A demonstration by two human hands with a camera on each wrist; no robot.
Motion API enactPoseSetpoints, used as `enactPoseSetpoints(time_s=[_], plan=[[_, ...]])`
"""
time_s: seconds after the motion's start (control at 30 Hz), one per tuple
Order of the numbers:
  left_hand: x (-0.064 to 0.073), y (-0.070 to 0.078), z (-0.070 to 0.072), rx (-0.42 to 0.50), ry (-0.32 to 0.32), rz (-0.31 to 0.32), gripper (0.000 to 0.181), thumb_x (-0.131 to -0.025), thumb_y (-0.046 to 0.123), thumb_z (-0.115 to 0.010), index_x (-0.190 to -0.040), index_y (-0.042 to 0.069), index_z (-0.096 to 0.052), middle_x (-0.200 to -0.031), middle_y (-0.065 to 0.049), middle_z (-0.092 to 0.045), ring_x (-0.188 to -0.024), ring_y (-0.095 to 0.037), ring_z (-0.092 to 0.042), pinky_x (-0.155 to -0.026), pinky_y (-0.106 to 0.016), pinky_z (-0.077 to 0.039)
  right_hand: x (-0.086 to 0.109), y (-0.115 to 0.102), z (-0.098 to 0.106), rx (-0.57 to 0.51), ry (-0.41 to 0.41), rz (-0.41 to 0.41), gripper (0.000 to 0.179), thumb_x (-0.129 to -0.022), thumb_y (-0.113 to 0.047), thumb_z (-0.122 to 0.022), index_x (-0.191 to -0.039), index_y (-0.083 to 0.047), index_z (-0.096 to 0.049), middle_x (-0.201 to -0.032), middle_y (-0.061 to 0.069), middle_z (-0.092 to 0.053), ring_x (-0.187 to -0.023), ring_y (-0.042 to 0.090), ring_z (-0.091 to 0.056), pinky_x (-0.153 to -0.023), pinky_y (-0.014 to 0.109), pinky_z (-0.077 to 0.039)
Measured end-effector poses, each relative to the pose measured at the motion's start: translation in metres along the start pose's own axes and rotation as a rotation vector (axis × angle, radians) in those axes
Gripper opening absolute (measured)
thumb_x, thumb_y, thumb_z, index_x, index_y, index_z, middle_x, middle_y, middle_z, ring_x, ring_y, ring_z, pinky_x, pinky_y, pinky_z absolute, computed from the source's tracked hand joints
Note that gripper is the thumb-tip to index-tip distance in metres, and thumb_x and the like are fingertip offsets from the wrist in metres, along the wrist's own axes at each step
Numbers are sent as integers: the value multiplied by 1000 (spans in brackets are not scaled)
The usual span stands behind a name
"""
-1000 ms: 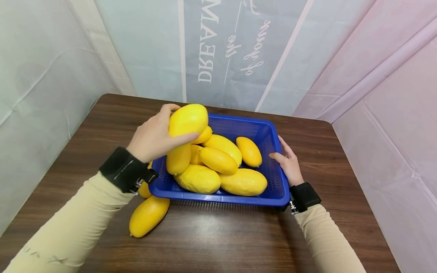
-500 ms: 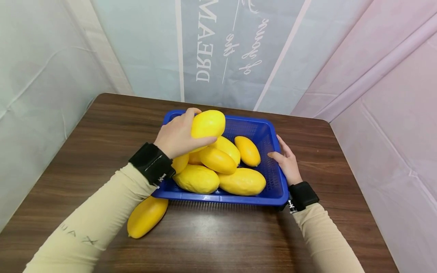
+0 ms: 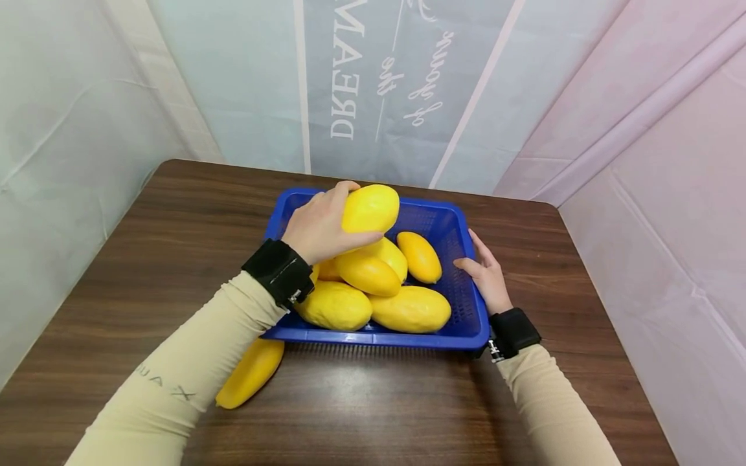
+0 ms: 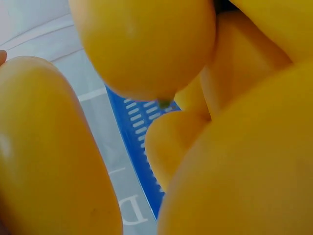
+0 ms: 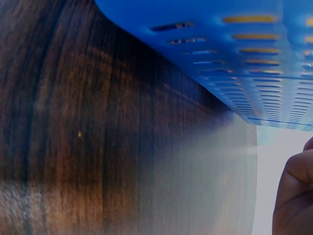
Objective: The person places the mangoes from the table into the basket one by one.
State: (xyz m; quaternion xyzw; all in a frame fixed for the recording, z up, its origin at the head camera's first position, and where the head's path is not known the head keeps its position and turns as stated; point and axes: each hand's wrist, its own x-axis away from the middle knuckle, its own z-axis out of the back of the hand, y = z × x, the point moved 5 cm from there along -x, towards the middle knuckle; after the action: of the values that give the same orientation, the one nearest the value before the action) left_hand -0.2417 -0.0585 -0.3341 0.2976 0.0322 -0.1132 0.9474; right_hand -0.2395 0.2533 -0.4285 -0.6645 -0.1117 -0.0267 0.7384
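My left hand grips a bright yellow oval fruit, thumb on its near side, above the heap in a blue plastic basket. Several yellow fruits lie in the basket: two wrinkled oblong ones at the front, a smooth mango-like one on top and another apart on the right. The left wrist view shows the held fruit close up, beside other fruits. My right hand holds the basket's right rim, thumb over the inside. The left hand and wrist hide the basket's left part.
One long yellow fruit lies on the brown wooden table, left of the basket's front corner, partly behind my left sleeve. A printed curtain hangs behind the table, and pale cloth walls stand on both sides.
My left hand has carried the yellow fruit to the right, from the basket's left end to above the middle of the heap. The right hand keeps its hold on the rim.
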Motion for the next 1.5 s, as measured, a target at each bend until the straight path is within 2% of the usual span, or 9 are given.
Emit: enactPoseSetpoints(time_s=[0.23, 0.43, 0.67, 0.93, 1.1, 1.23, 1.37, 1.5], plan=[[-3, 7, -5, 14, 33, -39, 86, -75, 70, -69, -141, 21, -43, -118, -4, -62, -98, -23, -57, -75, -40, -54, 2, -3, -3, -18, -2, -12, 71, -100, -8, -52, -159, -28, -19, -166, 7, -16, -107, 7, -61, -79, 20, -57], [-7, 9, -10, 102, 67, -28, 86, -74, 70, -69, -141, 24, -43, -121, -1, -62, -99, -19, -56, -75, -41, -52, 0, -1, -1, -32, -7, -2, 71, -100, -9, -53, -159, -29, -20, -165, 8, -19, -105, 7, -63, -79, 21, -57], [-11, 8, -15, 180, 117, -13, 85, -73, 69, -71, -142, 27, -43, -121, -3, -62, -99, -19, -58, -73, -41, -52, -2, 2, 0, -46, -15, 9, 71, -100, -10, -53, -159, -29, -20, -164, 9, -21, -105, 7, -64, -79, 22, -58], [-14, 9, -19, 201, 101, -9, 86, -73, 70, -70, -142, 27, -42, -121, -4, -62, -98, -19, -56, -74, -41, -51, -1, 3, 0, -41, -13, 9, 70, -100, -11, -54, -159, -30, -21, -165, 8, -20, -105, 5, -63, -79, 21, -57], [-17, 10, -24, 176, 71, -12, 85, -74, 70, -70, -142, 27, -43, -120, -1, -62, -99, -18, -55, -74, -39, -51, -2, 2, 0, -36, -15, 14, 70, -100, -12, -54, -159, -30, -21, -165, 7, -21, -106, 6, -62, -79, 21, -57], [-21, 13, -28, 121, 57, -35, 84, -74, 70, -70, -141, 26, -44, -120, 0, -63, -98, -19, -53, -74, -38, -50, -3, 3, 0, -41, -15, 10, 70, -100, -12, -54, -159, -31, -22, -164, 7, -22, -104, 5, -63, -78, 21, -57], [-25, 16, -33, 25, 31, -73, 85, -76, 69, -69, -144, 25, -44, -124, -2, -62, -100, -23, -51, -77, -39, -50, -3, 3, 0, -52, -12, 0, 70, -100, -11, -54, -159, -31, -22, -164, 8, -22, -103, 5, -64, -78, 21, -58], [-29, 18, -40, -98, -11, -113, 83, -79, 69, -67, -147, 27, -43, -130, -7, -55, -106, -26, -48, -82, -40, -50, -3, 2, 0, -58, -9, -9, 69, -100, -10, -54, -159, -31, -22, -164, 7, -21, -104, 7, -63, -78, 21, -58]])
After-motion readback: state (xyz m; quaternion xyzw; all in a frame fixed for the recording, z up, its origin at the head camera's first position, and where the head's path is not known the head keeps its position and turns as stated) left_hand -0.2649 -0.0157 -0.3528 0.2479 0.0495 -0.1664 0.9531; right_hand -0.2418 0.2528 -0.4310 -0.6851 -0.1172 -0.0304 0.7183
